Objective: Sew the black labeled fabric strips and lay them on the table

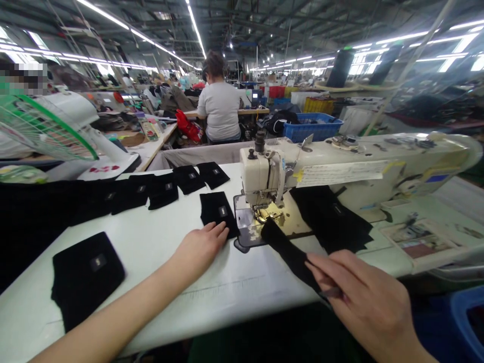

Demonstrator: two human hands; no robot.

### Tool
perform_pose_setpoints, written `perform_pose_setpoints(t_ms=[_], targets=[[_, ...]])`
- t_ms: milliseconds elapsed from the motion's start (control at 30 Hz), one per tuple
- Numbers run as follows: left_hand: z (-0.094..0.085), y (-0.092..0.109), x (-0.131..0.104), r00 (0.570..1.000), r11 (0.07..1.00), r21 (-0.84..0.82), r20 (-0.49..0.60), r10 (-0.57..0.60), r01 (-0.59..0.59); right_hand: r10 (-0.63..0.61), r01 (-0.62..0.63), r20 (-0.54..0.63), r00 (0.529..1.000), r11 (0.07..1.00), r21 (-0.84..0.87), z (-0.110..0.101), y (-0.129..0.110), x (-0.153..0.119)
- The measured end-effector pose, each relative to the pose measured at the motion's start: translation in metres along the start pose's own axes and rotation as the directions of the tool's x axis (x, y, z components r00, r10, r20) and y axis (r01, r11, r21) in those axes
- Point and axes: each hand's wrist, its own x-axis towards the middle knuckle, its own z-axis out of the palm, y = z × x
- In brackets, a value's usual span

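My left hand [206,245] lies with its fingers flat on a black fabric piece [214,204] that bears a small label, just left of the sewing machine's needle area. Between the thumb and fingers of my right hand [366,297] is the end of a narrow black fabric strip [287,247]. Its far end reaches the presser foot [264,216]. Something small and dark, perhaps a tool, also shows in the right hand, but I cannot make out its kind. The sewing machine [260,169] stands over a worn metal plate [251,234].
Several labelled black pieces run in a row [162,190] along the table's back left; another piece [88,272] lies front left. Stacked black fabric [328,217] sits under the machine arm. A fan [68,116], a parts tray [419,239], a blue basket [312,131] and a seated person [219,108] surround the table.
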Motion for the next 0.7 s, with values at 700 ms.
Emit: perform_pose_setpoints(t_ms=[700], targets=[[-0.015, 0.081, -0.012, 0.981, -0.050, -0.981, 0.187, -0.044, 0.185, -0.092, 0.062, 0.059, 0.994, 0.920, 0.387, 0.029, -0.059, -0.002]])
